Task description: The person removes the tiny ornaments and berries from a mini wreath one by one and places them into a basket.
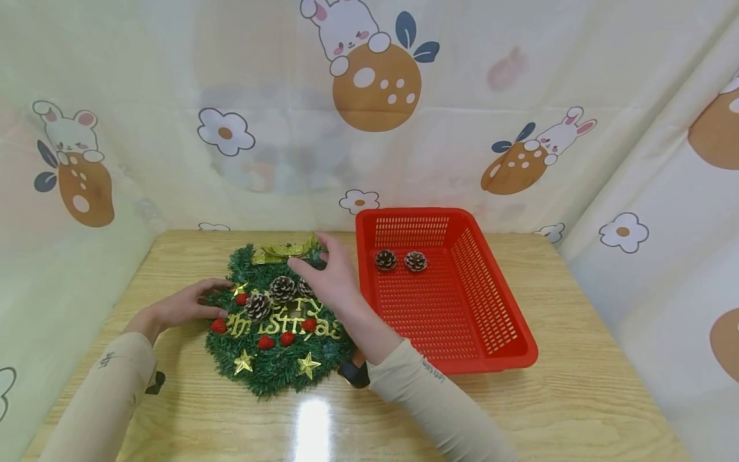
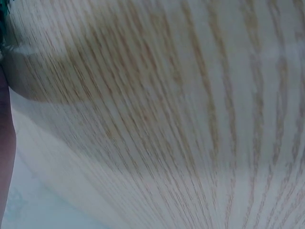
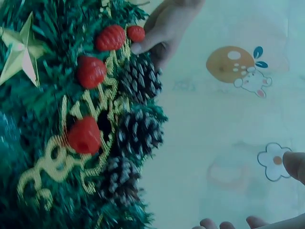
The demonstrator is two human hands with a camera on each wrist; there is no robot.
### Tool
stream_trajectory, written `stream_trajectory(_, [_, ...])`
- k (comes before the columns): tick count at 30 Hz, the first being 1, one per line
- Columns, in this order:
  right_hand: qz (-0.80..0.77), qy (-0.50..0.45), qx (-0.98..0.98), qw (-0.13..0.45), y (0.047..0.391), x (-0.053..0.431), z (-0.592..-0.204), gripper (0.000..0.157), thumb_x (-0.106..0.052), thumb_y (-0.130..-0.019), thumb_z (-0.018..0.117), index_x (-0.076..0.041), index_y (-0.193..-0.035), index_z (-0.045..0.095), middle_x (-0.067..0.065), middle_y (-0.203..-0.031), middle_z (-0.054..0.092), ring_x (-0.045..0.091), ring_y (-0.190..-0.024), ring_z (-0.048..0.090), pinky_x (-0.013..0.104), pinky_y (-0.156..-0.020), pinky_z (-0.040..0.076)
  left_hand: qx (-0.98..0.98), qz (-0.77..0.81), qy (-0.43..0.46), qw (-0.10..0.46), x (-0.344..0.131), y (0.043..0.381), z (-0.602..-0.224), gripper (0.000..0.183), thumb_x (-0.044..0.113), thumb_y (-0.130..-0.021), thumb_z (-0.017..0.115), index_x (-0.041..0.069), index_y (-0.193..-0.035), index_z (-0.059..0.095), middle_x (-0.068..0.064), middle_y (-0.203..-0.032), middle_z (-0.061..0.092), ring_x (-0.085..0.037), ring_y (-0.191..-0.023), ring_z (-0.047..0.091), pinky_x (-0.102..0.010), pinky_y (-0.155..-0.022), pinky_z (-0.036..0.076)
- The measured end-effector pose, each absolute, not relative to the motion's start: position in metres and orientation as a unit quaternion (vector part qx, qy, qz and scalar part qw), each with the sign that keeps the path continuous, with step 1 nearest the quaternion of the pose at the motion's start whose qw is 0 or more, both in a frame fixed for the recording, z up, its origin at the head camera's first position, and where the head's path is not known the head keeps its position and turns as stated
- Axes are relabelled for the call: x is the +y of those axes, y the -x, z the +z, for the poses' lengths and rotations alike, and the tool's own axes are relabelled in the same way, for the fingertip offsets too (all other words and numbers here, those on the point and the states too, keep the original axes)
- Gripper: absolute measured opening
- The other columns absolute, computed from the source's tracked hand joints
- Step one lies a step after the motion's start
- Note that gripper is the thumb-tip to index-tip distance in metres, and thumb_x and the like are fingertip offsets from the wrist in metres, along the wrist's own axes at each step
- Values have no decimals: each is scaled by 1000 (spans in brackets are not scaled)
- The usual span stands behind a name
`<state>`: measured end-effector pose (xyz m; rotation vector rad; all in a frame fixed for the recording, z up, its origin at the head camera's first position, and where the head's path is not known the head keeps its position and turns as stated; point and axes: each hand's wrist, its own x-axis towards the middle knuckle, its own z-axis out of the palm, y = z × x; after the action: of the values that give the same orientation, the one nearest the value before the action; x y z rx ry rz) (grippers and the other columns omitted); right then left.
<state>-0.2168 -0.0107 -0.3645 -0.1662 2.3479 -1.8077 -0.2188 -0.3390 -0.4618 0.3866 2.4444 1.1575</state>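
Note:
A green Christmas wreath (image 1: 271,375) with gold lettering, red berries and gold stars lies on the table. Curled at its left edge, my left hand (image 1: 187,304) holds it between thumb and fingers. My right hand (image 1: 335,273) is over the upper right part, thumb and fingers spread apart near a gold bow (image 1: 277,252), with nothing seen between them. Several pinecones sit across the wreath's middle, one pinecone (image 1: 257,306) nearest the left hand; the right hand partly covers another. In the right wrist view the right thumb (image 3: 295,164) stands well apart from the fingertips.
Right of the wreath stands a red plastic basket (image 1: 508,308) with two pinecones (image 1: 415,261) at its far left. The right forearm passes close to its near left corner. A patterned curtain (image 1: 277,173) hangs behind the wooden table (image 1: 577,385).

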Motion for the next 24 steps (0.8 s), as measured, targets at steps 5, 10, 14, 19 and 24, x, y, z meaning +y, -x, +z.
stream_trajectory(5, [-613,39,786,73,211,-19,-374,75,-38,-89,71,-21,-152,34,0,-152,33,23,-136,38,47,-104,41,877,412,-140,204,-339,220,-463,71,27,-92,70,4,-149,35,-29,-149,32,-53,-135,28,-68,-104,28])
stream_trajectory(10, [-611,27,789,59,207,-26,-384,73,-38,-89,71,-22,-151,36,0,-150,36,21,-133,39,46,-102,42,875,417,-138,206,-340,221,-464,71,26,-91,70,4,-149,34,-29,-149,31,-53,-135,28,-68,-104,28])
stream_trajectory(14, [-611,27,789,49,202,-33,-387,70,-39,-90,70,-23,-150,37,1,-149,36,22,-133,39,46,-101,43,875,416,-137,206,-342,221,-466,72,26,-91,70,4,-149,34,-29,-150,31,-53,-135,28,-68,-104,28])
stream_trajectory(19, [-613,21,789,44,193,-40,-395,68,-38,-90,70,-24,-149,38,2,-149,35,26,-132,40,49,-100,42,873,421,-138,206,-342,221,-466,71,26,-92,70,4,-149,34,-29,-149,31,-53,-135,28,-69,-104,28])
stream_trajectory(24, [-611,16,791,34,189,-44,-409,68,-33,-91,70,-20,-149,37,4,-147,36,28,-130,42,50,-99,41,871,424,-137,208,-341,220,-466,71,25,-92,70,4,-149,34,-29,-149,31,-53,-135,27,-68,-104,27])
